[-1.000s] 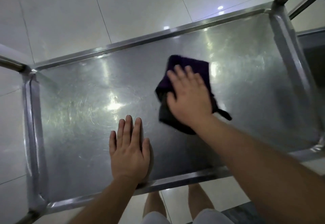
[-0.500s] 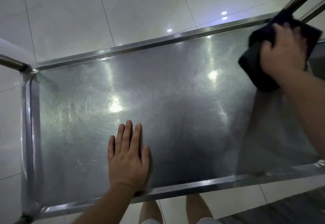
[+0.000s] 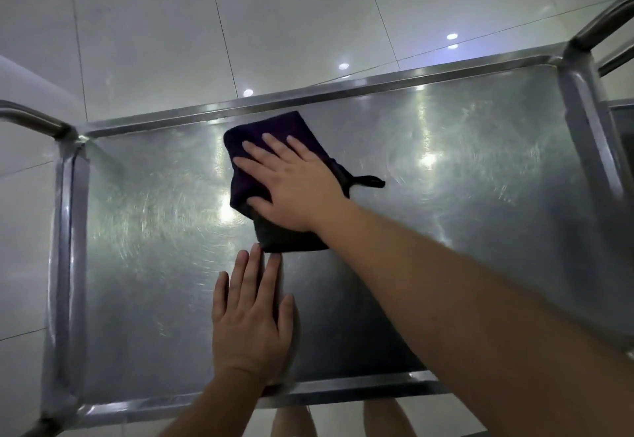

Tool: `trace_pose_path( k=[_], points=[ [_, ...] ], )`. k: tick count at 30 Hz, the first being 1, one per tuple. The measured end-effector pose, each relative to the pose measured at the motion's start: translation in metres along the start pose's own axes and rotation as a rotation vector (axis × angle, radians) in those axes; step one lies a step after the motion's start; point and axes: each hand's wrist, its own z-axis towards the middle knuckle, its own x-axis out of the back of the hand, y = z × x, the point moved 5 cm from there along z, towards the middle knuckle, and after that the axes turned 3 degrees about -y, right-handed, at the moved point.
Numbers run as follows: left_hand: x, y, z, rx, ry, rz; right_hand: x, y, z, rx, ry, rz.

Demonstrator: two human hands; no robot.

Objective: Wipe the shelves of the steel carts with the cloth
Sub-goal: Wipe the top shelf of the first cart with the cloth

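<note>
The cloth [image 3: 274, 148] looks soft, light and floppy, best driven by flat palm pressure: right hand [image 3: 291, 186] presses it open-fingered, left hand [image 3: 252, 320] lies flat on the shelf [image 3: 480, 231].

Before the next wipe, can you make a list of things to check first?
1. Cloth flat under the right hand: ok.
2. Right hand's fingers spread straight on the cloth: ok.
3. Left hand flat on the shelf, steadying the cart: ok.
4. Left fingertips away from the cloth's near edge: not ok, they almost touch it.
5. Cloth's loop lying free on the shelf: ok.
6. Shelf already clean: cannot tell, glare and swirl marks hide it.
</note>
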Motion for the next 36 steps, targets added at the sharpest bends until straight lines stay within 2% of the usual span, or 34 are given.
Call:
trace_pose_path(
  k=[3,7,11,14,19,26,28,32,36],
  points=[
    [0.002,0.001,0.000,-0.004,0.004,-0.013,0.008,0.043,0.001,-0.046,0.039,-0.033],
    [0.003,0.000,0.000,-0.011,0.020,-0.021,0.044,0.167,-0.031,-0.360,0.174,-0.029],
    [0.003,-0.001,0.000,-0.009,0.035,-0.029,0.076,0.298,-0.116,-0.688,0.284,0.022],
    [0.004,0.001,-0.001,-0.020,0.031,-0.017,0.083,0.340,-0.163,-0.791,0.305,0.067],
    [0.004,0.000,0.000,-0.005,0.019,-0.013,0.059,0.301,-0.207,-0.718,0.241,0.080],
    [0.005,-0.001,-0.001,-0.009,0.019,-0.055,-0.046,0.152,-0.421,-0.703,0.096,0.127],
    [0.004,0.000,-0.003,-0.011,0.008,-0.048,-0.063,0.129,-0.457,-0.673,0.048,0.116],
    [0.004,-0.001,-0.002,-0.022,0.002,-0.032,-0.053,0.136,-0.435,-0.617,0.033,0.088],
    [0.003,-0.001,-0.002,-0.026,0.016,-0.026,-0.013,0.192,-0.330,-0.547,0.117,0.014]
  ],
)
